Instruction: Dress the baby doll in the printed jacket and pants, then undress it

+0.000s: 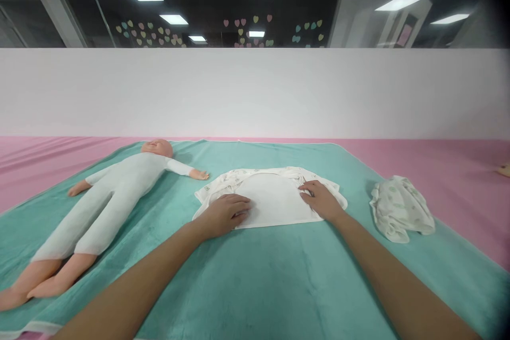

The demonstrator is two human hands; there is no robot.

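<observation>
A white baby garment [271, 202] is spread out on the teal blanket [255, 276], its small-patterned part gathered along the far side. On its left side lies my left hand [226, 214], fingers stretched out over the fabric. My right hand [321, 200] rests on its right side with the fingers slightly apart, touching the inner edge of the patterned cloth. Neither hand visibly grips the fabric. Left of the garment, a baby doll [119, 186] in a white bodysuit lies on its back, one arm reaching toward the garment.
A crumpled white cloth with green spots [400, 207] lies at the right on the blanket. Pink sheeting [430, 170] shows around the blanket. Behind stands a low white wall [255, 93] with dark glass above. Part of another person's hand or foot, unclear which, shows at the right edge.
</observation>
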